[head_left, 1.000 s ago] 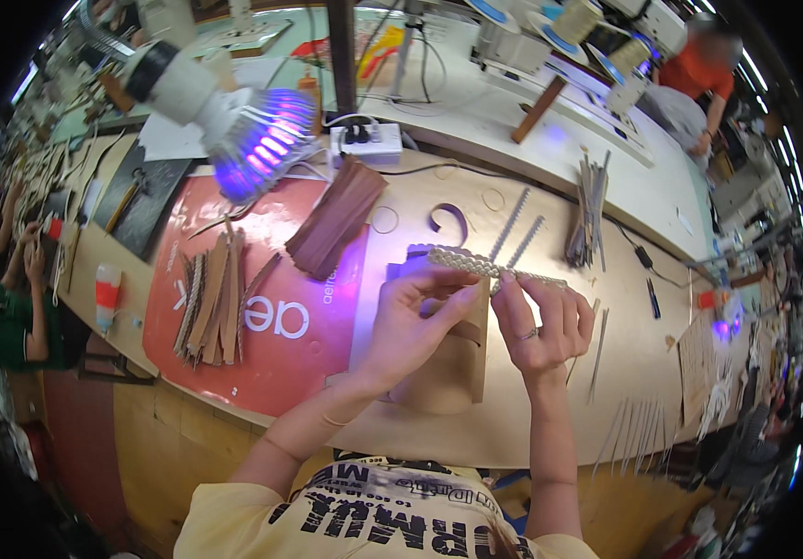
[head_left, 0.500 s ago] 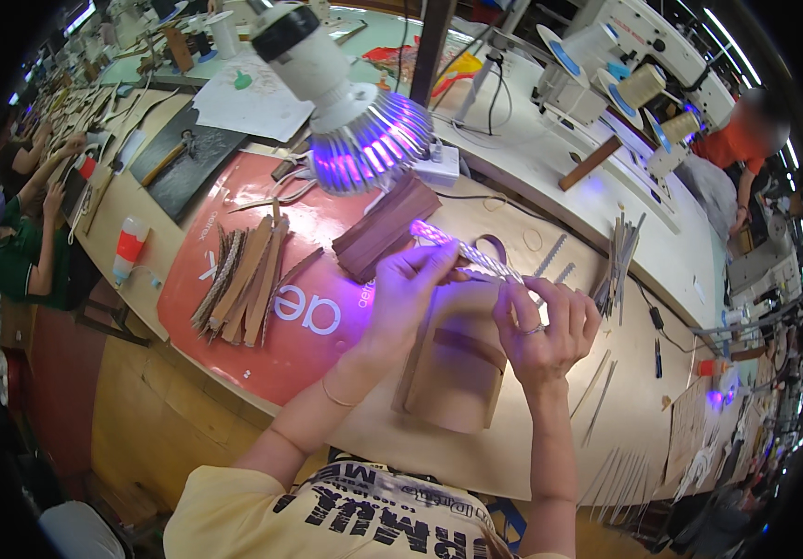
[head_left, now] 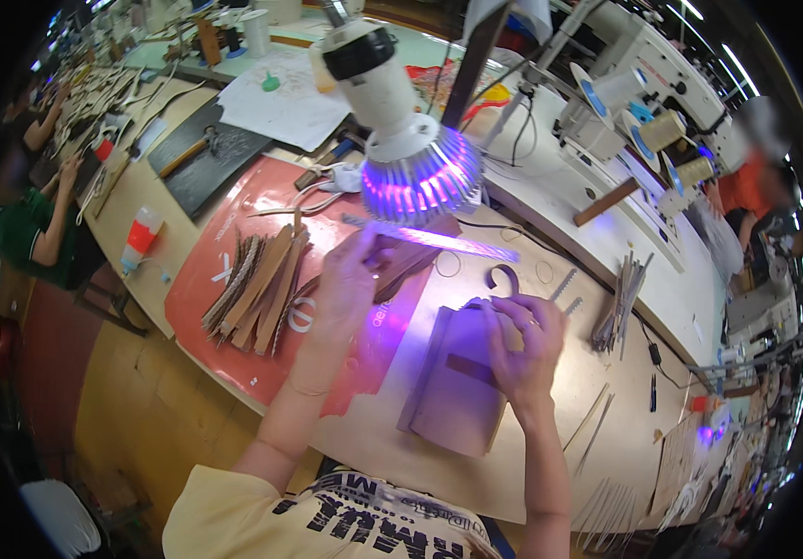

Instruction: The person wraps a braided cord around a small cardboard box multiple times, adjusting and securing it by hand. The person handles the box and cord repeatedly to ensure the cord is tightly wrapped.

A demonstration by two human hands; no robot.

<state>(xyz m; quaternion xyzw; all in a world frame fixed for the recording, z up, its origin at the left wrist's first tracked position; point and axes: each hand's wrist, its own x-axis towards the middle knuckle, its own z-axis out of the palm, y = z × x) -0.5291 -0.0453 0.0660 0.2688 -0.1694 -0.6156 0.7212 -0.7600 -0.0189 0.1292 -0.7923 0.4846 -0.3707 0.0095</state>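
Note:
My left hand (head_left: pixel 353 275) pinches one end of a pale braided strip (head_left: pixel 465 244), held out to the right under a lamp (head_left: pixel 425 172) that glows violet. My right hand (head_left: pixel 527 349) is lower and to the right, with thumb and fingertips together at the top edge of a tan curved piece (head_left: pixel 453 401). What those fingers hold, if anything, cannot be made out. A darker brown band crosses the tan piece. Just beyond the right hand a brown strip (head_left: pixel 506 278) curls up. Behind the left hand a dark reddish-brown piece (head_left: pixel 415 265) is partly hidden.
Brown and braided strips (head_left: pixel 257 289) lie bundled on a red sheet (head_left: pixel 234 210) at left. A glue bottle (head_left: pixel 141 238) and a hammer (head_left: pixel 187 156) sit farther left. Thin metal strips (head_left: pixel 620 303) and a sewing machine (head_left: pixel 653 65) are at right. Other people work on both sides.
My left hand has moved left, carrying the braided strip up close beneath the lamp. My right hand has let go of the strip and dropped to the tan piece. The view has shifted slightly.

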